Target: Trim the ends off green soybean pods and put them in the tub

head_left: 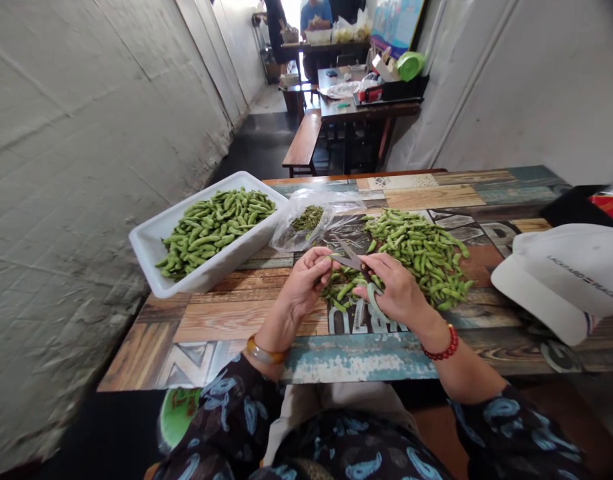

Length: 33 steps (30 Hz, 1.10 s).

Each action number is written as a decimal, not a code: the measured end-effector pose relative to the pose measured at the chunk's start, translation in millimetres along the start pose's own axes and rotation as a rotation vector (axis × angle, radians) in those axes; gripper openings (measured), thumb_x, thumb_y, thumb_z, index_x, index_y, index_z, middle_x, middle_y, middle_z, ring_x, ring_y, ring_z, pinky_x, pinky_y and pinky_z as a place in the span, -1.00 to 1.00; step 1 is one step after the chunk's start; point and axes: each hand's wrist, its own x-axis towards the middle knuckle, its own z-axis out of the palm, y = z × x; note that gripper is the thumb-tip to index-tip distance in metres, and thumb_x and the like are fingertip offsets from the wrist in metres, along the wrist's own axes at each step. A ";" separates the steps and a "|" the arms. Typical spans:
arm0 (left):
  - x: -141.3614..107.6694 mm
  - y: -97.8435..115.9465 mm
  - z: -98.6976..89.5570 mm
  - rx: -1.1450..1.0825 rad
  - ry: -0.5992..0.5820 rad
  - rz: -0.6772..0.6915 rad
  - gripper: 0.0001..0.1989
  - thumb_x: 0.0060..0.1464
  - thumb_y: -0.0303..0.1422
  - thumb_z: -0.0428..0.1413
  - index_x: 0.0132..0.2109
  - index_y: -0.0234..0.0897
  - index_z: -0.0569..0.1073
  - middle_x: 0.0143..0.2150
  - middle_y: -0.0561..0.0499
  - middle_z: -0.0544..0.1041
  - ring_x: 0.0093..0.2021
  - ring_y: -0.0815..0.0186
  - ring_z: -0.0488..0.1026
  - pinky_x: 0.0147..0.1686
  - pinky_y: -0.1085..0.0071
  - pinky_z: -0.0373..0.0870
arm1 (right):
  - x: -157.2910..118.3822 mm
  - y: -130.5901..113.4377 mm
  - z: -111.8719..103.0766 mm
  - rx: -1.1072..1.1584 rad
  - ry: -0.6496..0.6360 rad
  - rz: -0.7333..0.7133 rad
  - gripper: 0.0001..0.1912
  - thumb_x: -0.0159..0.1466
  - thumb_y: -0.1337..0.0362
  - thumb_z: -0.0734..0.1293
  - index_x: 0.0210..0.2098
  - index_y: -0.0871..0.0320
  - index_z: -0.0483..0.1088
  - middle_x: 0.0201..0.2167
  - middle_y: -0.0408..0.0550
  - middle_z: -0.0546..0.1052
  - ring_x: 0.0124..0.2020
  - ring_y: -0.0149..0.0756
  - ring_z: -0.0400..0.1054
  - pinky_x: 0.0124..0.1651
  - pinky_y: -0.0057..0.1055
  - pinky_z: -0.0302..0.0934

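A white tub [226,265] of green pods stood left, just beside a clear bag [285,230] of green scraps. The left hand [304,281] pinched a pod [333,256] by the open scissors [353,259], gripped in the right hand's [400,292] closed fingers, which partly blocked the loose pod pile [419,253]; a white cap [561,267] lay right.

The person wears a dark top [356,440] patterned with light-blue paisley shapes, its dark sleeves carrying the same motifs. Below it show pale trousers [336,403]. One wrist has a smooth amber-and-whitish bangle [264,351]; the other, a red beaded bracelet [442,345].
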 end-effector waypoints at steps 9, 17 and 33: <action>-2.4 -8.8 6.1 0.010 -0.098 -0.016 -0.61 -0.13 -0.26 0.38 -0.20 -0.32 0.43 -0.42 0.02 0.56 -0.61 0.55 0.21 -0.61 0.57 -0.03 | 0.5 1.0 4.0 -0.004 0.000 -0.039 -0.43 0.23 0.20 0.44 0.19 0.13 0.29 -0.02 0.15 0.48 0.01 -0.01 0.42 0.06 -0.04 0.40; -3.4 -7.4 5.7 -0.046 -0.073 0.029 -0.61 -0.09 -0.26 0.36 -0.19 -0.29 0.38 -0.43 0.07 0.53 -0.63 0.57 0.20 -0.64 0.60 -0.11 | 0.8 2.6 4.5 0.011 -0.001 -0.075 -0.41 0.21 0.19 0.46 0.18 0.17 0.30 -0.01 0.18 0.49 0.01 0.00 0.42 0.06 -0.05 0.39; -2.8 -13.8 8.0 0.246 -0.084 0.085 -0.67 -0.06 -0.19 0.35 -0.24 -0.32 0.51 -0.46 0.09 0.46 -0.59 0.55 0.11 -0.57 0.52 -0.01 | 0.9 3.4 3.7 0.048 -0.026 -0.083 -0.40 0.19 0.18 0.49 0.17 0.14 0.30 -0.04 0.15 0.47 -0.05 -0.04 0.42 0.00 -0.07 0.41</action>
